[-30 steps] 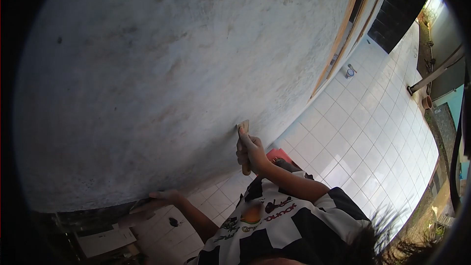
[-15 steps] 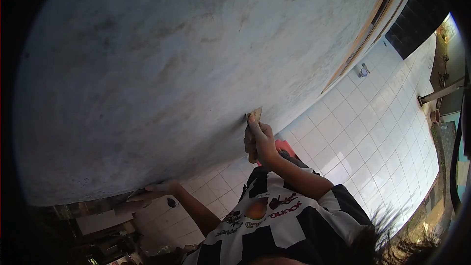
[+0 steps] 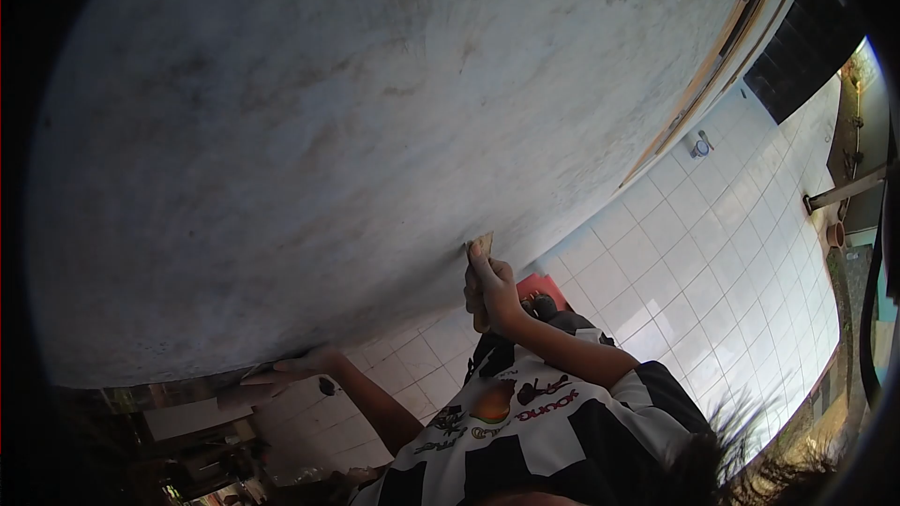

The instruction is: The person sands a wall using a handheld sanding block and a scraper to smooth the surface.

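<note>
A pale, stained wall (image 3: 300,150) fills most of the head view. My right hand (image 3: 494,286) is closed around a putty knife (image 3: 481,244), thumb pressed along it toward the blade. Its blade end lies right at the wall surface, and the yellowish handle end sticks out below my fist. My left hand (image 3: 305,367) is stretched out flat near the lower left edge of the wall, fingers extended and pointing left, with nothing seen in it. Shadow dims those fingertips.
Beneath me is a white tiled floor (image 3: 675,244). A red object (image 3: 544,289) is by my feet. Farther off stand a small can (image 3: 700,148) and a clay pot (image 3: 835,234) near a post (image 3: 848,190). A wooden frame (image 3: 694,89) borders the wall; cluttered furniture (image 3: 202,420) is at lower left.
My right hand has moved a little down along the wall, toward my body, with the putty knife still in it. The left hand stays nearly in place; the view has shifted slightly.
</note>
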The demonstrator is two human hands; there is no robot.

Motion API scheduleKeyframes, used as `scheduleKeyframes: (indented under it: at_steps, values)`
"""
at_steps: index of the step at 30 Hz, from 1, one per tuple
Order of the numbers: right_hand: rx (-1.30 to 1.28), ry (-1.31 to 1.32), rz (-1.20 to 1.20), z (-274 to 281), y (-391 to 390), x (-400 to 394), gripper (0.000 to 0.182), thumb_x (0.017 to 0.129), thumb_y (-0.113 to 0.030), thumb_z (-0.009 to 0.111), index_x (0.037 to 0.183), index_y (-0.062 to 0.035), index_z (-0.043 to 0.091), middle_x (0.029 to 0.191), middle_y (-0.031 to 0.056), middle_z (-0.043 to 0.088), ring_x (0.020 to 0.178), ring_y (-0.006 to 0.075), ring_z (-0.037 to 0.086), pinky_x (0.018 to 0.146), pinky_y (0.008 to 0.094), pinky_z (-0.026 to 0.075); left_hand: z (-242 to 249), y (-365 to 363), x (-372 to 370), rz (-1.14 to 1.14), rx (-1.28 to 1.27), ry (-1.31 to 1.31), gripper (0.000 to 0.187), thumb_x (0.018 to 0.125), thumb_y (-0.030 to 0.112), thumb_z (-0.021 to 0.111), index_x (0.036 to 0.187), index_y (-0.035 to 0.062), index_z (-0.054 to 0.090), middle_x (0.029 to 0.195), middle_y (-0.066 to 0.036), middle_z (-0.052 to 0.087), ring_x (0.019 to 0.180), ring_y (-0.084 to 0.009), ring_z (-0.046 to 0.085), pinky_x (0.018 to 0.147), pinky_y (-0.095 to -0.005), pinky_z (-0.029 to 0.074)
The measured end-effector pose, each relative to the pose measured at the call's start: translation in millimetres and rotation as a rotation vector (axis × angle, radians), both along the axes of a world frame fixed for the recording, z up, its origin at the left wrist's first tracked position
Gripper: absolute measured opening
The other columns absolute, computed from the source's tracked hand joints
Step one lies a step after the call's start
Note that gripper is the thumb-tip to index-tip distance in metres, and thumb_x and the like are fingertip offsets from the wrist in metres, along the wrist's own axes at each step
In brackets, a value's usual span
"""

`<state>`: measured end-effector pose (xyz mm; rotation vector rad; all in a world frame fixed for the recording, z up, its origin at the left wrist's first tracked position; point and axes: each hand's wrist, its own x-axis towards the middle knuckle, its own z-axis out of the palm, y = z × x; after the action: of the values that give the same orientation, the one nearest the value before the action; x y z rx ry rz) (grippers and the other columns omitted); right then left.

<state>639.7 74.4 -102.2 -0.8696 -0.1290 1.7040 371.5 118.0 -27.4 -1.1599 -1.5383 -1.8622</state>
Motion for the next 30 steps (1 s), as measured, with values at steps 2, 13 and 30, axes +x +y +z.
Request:
scheduleKeyframes:
  at_steps: [2,13,30]
  values:
    - [0.029,0.001,-0.030,15,4,7,0.053,0.096,-0.053,0.057,0.065,-0.0123,0.043,0.053,-0.0025,0.038,0.039,0.0079,0.034,0.037,0.0254,0.026,-1,-4,0,-0.019,-0.007,-0.025,0.081,0.100,0.060,0.022,0.156,0.0036,0.003,0.156,-0.024,0.003,0.144,-0.0362,0.019,0.113,-0.0484,0.033]
    - [0.014,0.013,-0.061,22,5,6,0.055,0.095,-0.057,0.055,0.065,-0.0125,0.042,0.052,-0.0030,0.036,0.040,0.0084,0.033,0.038,0.0262,0.025,-4,-4,-6,-0.159,0.020,-0.098,0.076,0.103,0.048,0.028,0.155,0.0031,-0.005,0.158,-0.023,0.002,0.142,-0.0364,0.027,0.113,-0.0485,0.035]
    - [0.086,-0.028,-0.048,31,6,11,0.052,0.097,-0.051,0.056,0.065,-0.0118,0.046,0.052,-0.0013,0.042,0.040,0.0099,0.039,0.038,0.0261,0.031,1,1,1,-0.130,0.084,-0.101,0.082,0.101,0.058,0.026,0.156,0.0021,0.003,0.157,-0.022,0.000,0.145,-0.0343,0.018,0.114,-0.0478,0.031]
